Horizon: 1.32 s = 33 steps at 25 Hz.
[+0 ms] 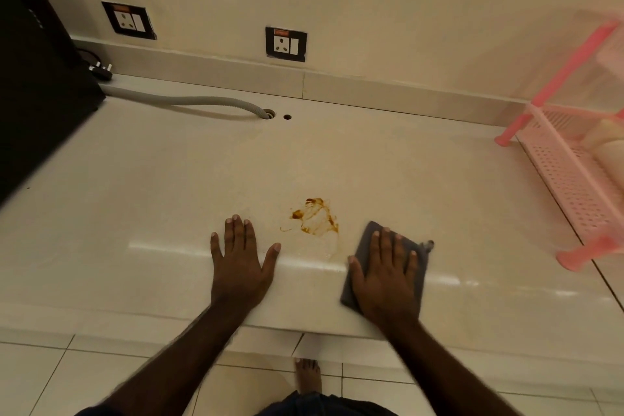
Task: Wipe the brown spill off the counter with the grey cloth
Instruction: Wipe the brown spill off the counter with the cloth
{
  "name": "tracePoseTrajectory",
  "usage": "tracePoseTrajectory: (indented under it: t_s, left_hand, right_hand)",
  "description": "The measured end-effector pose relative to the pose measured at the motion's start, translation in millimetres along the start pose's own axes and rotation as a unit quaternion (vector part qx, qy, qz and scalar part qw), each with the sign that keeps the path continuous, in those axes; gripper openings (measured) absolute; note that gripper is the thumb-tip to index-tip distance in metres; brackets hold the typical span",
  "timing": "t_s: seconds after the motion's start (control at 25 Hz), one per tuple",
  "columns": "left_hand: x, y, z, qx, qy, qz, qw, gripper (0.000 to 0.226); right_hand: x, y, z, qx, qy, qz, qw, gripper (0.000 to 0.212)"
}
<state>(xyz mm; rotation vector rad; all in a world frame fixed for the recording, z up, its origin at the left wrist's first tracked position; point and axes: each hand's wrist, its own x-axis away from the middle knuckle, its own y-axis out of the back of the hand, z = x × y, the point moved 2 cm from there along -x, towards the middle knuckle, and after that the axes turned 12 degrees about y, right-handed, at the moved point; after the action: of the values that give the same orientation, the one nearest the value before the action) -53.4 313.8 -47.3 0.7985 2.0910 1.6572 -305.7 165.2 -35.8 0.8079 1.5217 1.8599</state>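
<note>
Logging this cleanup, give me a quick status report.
Left hand flat on counter, empty. Right hand flat on grey cloth. Brown spill between hands, unwiped. Path clear.

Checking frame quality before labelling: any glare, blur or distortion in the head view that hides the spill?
Head view: warm dim light; glare band along the counter front edge, below the brown spill, which stays sharp. Wide-angle bends the edges; pink rack at right is blurred. Grey cloth under the right hand is clear.
</note>
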Motion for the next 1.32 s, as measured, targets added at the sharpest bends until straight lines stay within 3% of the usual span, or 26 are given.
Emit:
tracePoseTrajectory:
  t_s: [0.16, 0.32, 0.56, 0.72, 0.96, 1.32]
  left_hand:
    - [0.2, -0.6, 0.2, -0.008, 0.000, 0.002, 1.000, 0.094]
    - [-0.4, -1.2, -0.8, -0.008, 0.000, 0.002, 1.000, 0.095]
    - [1.1, -0.1, 1.1, 0.001, -0.001, 0.009, 1.000, 0.095]
    - [0.7, 0.7, -0.9, -0.001, -0.001, 0.003, 1.000, 0.095]
    - [1.7, -0.9, 0.3, 0.003, -0.003, -0.009, 1.000, 0.095]
    - [0.4, -2.8, 4.0, 0.002, -0.008, -0.012, 1.000, 0.094]
  right_hand:
    - [-57.6, 19.7, 10.1, -0.020, 0.016, 0.006, 1.000, 0.087]
    - [-94.4, 38.3, -32.7, -0.030, -0.057, 0.014, 0.998, 0.080]
    - [-10.7, 16.4, -52.0, -0.019, -0.080, -0.014, 0.997, 0.082]
    - [22.4, 2.2, 9.1, -0.002, -0.079, 0.006, 0.997, 0.091]
    - [-30.8, -1.7, 95.5, -0.027, -0.076, 0.007, 0.997, 0.092]
    - [-97.5, 40.6, -41.9, -0.051, -0.179, -0.056, 0.981, 0.081]
